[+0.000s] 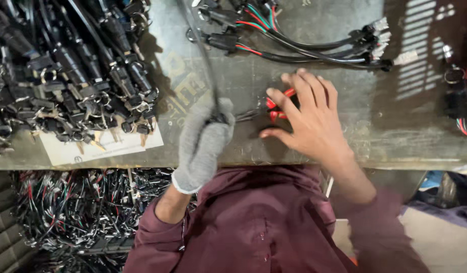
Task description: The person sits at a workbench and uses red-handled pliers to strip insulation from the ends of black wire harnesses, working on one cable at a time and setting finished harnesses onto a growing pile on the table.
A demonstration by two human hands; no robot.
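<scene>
While gloved, left hand (203,139) on black cable (205,60)

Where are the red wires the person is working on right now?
In the head view, the red wires lie mid-table under the right hand, just right of the gloved left hand.

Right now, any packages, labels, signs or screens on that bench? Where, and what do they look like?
Paper sheet: flat, white, rectangular, faint print, front left of the bench, partly under the pile of black keyed switches, left of the gloved left hand.
Faded yellowish marking: printed on the grey bench top, behind the left hand, worn.
No packages, signs or screens visible.
</scene>
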